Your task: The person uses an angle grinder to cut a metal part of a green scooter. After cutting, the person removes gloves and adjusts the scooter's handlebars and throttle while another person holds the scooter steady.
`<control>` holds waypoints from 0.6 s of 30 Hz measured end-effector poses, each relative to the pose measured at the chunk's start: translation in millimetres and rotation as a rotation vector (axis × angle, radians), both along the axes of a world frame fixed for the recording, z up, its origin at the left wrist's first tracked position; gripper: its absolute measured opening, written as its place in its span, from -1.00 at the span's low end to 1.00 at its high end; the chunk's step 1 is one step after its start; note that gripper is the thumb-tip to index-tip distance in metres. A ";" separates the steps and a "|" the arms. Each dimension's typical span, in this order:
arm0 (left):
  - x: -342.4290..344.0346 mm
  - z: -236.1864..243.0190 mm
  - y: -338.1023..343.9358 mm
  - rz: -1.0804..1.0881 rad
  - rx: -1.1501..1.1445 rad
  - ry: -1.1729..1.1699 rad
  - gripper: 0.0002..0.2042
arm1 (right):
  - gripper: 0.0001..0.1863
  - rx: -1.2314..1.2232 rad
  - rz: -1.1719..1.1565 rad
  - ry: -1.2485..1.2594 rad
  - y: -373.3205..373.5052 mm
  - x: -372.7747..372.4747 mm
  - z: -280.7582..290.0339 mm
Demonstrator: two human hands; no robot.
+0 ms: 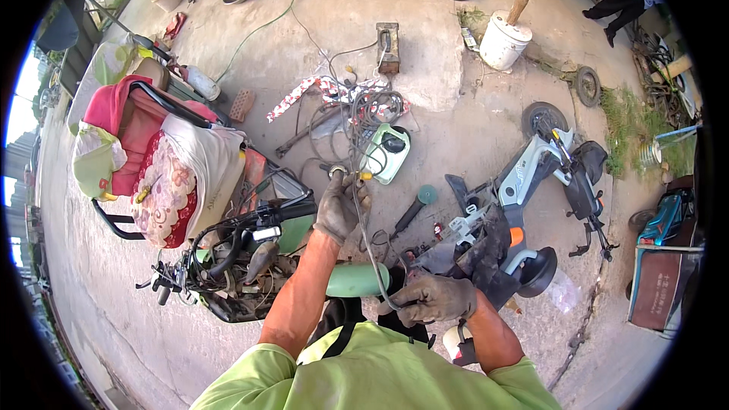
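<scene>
My left hand (340, 209), in a grey work glove, is closed near the middle of the view. A dark cable (369, 241) passes through its fingers, and a small round metal-looking end (336, 171) shows at the fingertips. A yellow piece (366, 176) is beside them; whether I hold it cannot be made out. Lower and to the right, my right hand (434, 300), also gloved, is closed on the same cable, which bows down between both hands. Beneath me lies a stripped scooter front (250, 266) with handlebars, exposed wiring and a green panel (358, 281).
Tangled cables (372, 110) lie beyond my left hand, near a pale green plastic shell (386, 153) and an angle grinder (416, 209). A fabric-covered three-wheeler (171, 171) stands left. Right are a partly dismantled light-blue scooter (524, 175) and a white bucket (504, 42); a person (626, 0) is far right.
</scene>
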State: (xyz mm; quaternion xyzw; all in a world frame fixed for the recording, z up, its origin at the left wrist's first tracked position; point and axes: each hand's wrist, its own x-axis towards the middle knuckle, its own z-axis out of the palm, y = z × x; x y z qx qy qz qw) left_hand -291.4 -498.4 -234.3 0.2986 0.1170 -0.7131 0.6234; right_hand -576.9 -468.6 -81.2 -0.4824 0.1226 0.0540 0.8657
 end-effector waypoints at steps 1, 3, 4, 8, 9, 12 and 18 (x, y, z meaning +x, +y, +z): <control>-0.8 -1.1 1.5 -0.060 -0.005 0.005 -0.59 | -0.55 0.022 0.017 0.092 3.8 -12.2 -3.7; -13.2 10.4 5.9 -0.109 0.043 -0.109 -0.72 | -0.56 0.008 -0.053 0.138 10.5 -28.2 -9.0; -19.8 23.6 -1.0 -0.134 0.046 -0.172 -0.78 | -0.57 -0.130 -0.113 0.174 10.7 -35.5 -12.6; -50.9 76.7 9.3 -0.184 0.054 -0.277 -0.77 | -0.44 -0.607 -0.277 0.409 3.7 -46.4 -32.2; -59.3 94.1 12.8 -0.201 0.052 -0.281 -0.77 | -0.36 -0.781 -0.298 0.486 -3.7 -37.3 -34.7; -83.1 121.3 23.7 -0.194 -0.025 -0.281 -0.74 | -0.06 -0.981 -0.458 0.541 -18.3 -13.1 -61.4; -107.3 170.1 44.2 -0.426 -0.245 -0.604 -0.70 | -0.07 -0.874 -0.877 0.413 -71.5 34.2 -117.3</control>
